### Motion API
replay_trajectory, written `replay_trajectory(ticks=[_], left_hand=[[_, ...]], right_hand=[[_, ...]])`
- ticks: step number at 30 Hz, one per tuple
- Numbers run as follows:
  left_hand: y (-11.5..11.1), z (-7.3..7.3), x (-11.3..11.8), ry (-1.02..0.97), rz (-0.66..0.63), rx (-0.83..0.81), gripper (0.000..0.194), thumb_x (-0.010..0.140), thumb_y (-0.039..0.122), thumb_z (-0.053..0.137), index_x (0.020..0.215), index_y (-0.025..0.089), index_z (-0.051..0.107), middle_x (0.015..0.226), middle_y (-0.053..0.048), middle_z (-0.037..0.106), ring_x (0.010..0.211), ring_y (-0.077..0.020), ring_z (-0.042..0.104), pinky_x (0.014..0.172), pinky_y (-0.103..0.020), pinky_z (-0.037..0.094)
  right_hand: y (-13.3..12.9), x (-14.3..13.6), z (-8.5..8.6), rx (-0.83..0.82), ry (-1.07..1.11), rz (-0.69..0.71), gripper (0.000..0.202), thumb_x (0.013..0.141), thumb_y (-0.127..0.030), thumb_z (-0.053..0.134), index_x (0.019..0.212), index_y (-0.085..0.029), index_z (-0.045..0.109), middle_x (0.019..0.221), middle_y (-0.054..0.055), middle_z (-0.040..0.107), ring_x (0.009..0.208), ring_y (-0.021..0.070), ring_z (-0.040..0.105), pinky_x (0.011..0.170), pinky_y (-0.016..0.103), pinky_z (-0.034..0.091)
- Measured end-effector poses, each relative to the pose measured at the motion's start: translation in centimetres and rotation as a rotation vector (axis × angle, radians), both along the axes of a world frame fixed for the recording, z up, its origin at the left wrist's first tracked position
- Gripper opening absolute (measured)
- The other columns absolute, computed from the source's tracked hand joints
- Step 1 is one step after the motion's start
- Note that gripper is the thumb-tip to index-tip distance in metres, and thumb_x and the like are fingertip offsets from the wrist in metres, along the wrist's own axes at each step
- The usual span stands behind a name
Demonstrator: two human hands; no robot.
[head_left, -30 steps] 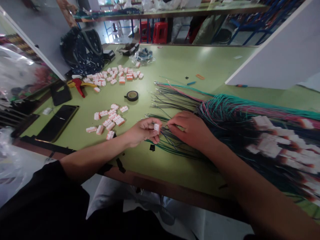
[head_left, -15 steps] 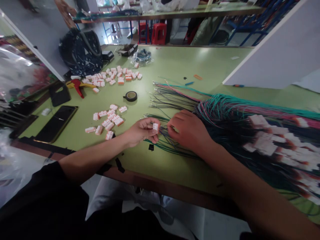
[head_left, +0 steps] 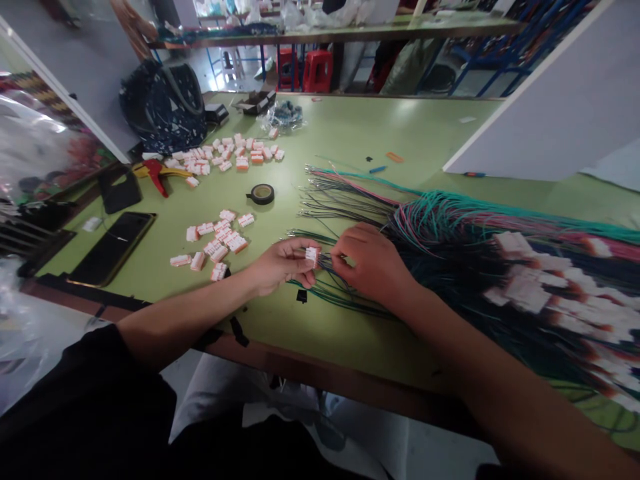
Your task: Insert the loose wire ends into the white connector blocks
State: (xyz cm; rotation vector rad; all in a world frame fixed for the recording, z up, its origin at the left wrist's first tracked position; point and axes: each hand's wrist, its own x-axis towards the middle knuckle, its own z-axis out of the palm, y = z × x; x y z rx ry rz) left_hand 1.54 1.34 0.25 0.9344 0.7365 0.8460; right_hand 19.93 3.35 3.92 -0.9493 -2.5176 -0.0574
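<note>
Between the thumb and fingers of my left hand [head_left: 283, 267] is a small white and orange wire connector [head_left: 312, 257]. Dark wires [head_left: 327, 261] run from its right side toward my right hand [head_left: 367, 260], whose thumb and forefinger are pinched on a wire close to the connector. The pinched wire's end is too small to make out. Behind and below both hands lie more loose wires [head_left: 340, 213] with bare metal terminals at their left ends. Left of my left hand, several similar connectors [head_left: 225, 237] rest in a loose group on the green table [head_left: 280, 320].
A roll of black tape [head_left: 263, 194] lies beyond the connectors. Farther left are a phone [head_left: 113, 248], red and yellow pliers [head_left: 160, 175] and another connector pile [head_left: 240, 150]. At right, a thick wire bundle [head_left: 450, 207] carries finished-looking connectors [head_left: 525, 280]. A white panel [head_left: 545, 100] stands behind.
My right hand has shifted slightly left, bringing its pinched fingers nearer the connector. My left hand stays almost in place, with the connector turned a little.
</note>
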Motion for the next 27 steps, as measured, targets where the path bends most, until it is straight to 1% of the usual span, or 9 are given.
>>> replay_trajectory(ticks=[4, 13, 19, 23, 27], left_hand=[[-0.1, 0.1, 0.0, -0.005, 0.01, -0.003, 0.04, 0.064, 0.018, 0.074, 0.099, 0.012, 0.056, 0.061, 0.002, 0.063, 0.052, -0.0102, 0.061, 0.05, -0.02, 0.047], [-0.1, 0.2, 0.2, 0.03, 0.016, -0.015, 0.039, 0.064, 0.015, 0.072, 0.101, 0.01, 0.059, 0.059, 0.002, 0.063, 0.052, -0.0103, 0.061, 0.051, -0.021, 0.049], [-0.2, 0.3, 0.2, 0.055, 0.029, -0.013, 0.039, 0.065, 0.013, 0.069, 0.102, 0.009, 0.059, 0.058, 0.001, 0.063, 0.051, -0.0103, 0.061, 0.05, -0.021, 0.049], [-0.2, 0.2, 0.3, 0.088, 0.033, -0.005, 0.039, 0.066, 0.014, 0.069, 0.103, 0.01, 0.061, 0.059, 0.001, 0.062, 0.052, -0.0103, 0.061, 0.052, -0.022, 0.049], [-0.3, 0.2, 0.3, 0.114, 0.041, 0.006, 0.04, 0.064, 0.016, 0.071, 0.103, 0.01, 0.061, 0.059, 0.001, 0.063, 0.053, -0.0106, 0.061, 0.052, -0.022, 0.05]], right_hand=[[0.0, 0.0, -0.2, 0.022, 0.016, 0.017, 0.017, 0.073, -0.011, 0.049, 0.058, -0.019, 0.051, 0.06, 0.002, 0.05, 0.065, 0.0155, 0.041, 0.065, 0.028, 0.034], [-0.1, -0.3, -0.7, -0.018, -0.007, 0.023, 0.018, 0.075, -0.012, 0.048, 0.058, -0.018, 0.053, 0.061, 0.003, 0.052, 0.067, 0.0157, 0.041, 0.064, 0.028, 0.033], [-0.1, -0.4, -0.9, -0.008, 0.002, 0.026, 0.019, 0.075, -0.013, 0.049, 0.058, -0.017, 0.054, 0.06, 0.002, 0.052, 0.067, 0.0155, 0.041, 0.064, 0.027, 0.032], [0.1, -0.4, -1.0, 0.001, 0.008, 0.037, 0.019, 0.075, -0.013, 0.049, 0.058, -0.017, 0.056, 0.059, 0.003, 0.053, 0.067, 0.0152, 0.043, 0.064, 0.027, 0.033], [0.0, -0.5, -1.1, -0.001, -0.03, 0.018, 0.02, 0.076, -0.015, 0.049, 0.06, -0.016, 0.059, 0.06, 0.004, 0.055, 0.067, 0.0157, 0.044, 0.064, 0.027, 0.033]])
